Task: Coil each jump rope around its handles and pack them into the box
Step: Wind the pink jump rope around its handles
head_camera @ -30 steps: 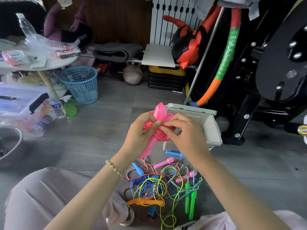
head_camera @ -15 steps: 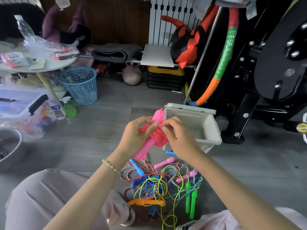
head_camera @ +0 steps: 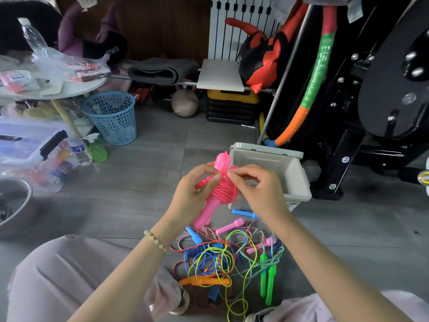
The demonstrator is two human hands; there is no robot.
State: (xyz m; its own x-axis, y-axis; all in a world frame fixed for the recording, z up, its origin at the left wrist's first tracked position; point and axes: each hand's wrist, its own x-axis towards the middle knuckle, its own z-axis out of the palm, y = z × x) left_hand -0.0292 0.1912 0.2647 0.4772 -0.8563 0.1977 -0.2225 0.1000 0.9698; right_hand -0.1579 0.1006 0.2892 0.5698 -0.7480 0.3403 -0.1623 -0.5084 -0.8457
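— Holding what, and where?
— Pink jump rope [head_camera: 220,194], in the air just in front of the box [head_camera: 299,182]. My left hand [head_camera: 195,196] gripped the paired handles at the coil; my right hand [head_camera: 257,191] had its fingers [head_camera: 234,175] pinching the cord at the top wrap.
— Handling?
— Judged light. Plastic cord looked springy and slick, likely to unwind if released. Best held across the coil.
— Containers?
— Box open on the floor [head_camera: 139,194]; no rope showed in the part I could see. Tangled ropes [head_camera: 222,259] lay near it, uncoiled.
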